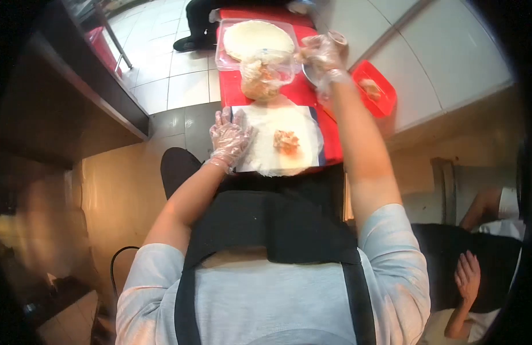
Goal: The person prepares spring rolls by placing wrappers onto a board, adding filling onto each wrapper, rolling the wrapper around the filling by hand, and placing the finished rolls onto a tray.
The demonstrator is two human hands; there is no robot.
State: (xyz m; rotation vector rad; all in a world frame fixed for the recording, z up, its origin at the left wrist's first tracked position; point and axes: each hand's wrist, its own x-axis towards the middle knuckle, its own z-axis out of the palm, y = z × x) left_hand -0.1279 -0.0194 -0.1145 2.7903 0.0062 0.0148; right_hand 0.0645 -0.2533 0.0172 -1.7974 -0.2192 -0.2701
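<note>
Our left grip (229, 140), gloved, has its fingers spread at the left edge of the pale wrapper (259, 135), which bears orange filling (286, 142) over the red tabletop (330, 141); our right grip (322, 54), blurred near the red container (386, 95), we cannot tell.

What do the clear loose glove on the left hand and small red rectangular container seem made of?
Glove: likely thin plastic film, shiny and wrinkled, with skin showing through.
Container: probably moulded plastic, smooth-looking, judging by its even red colour and rounded corners.
</note>
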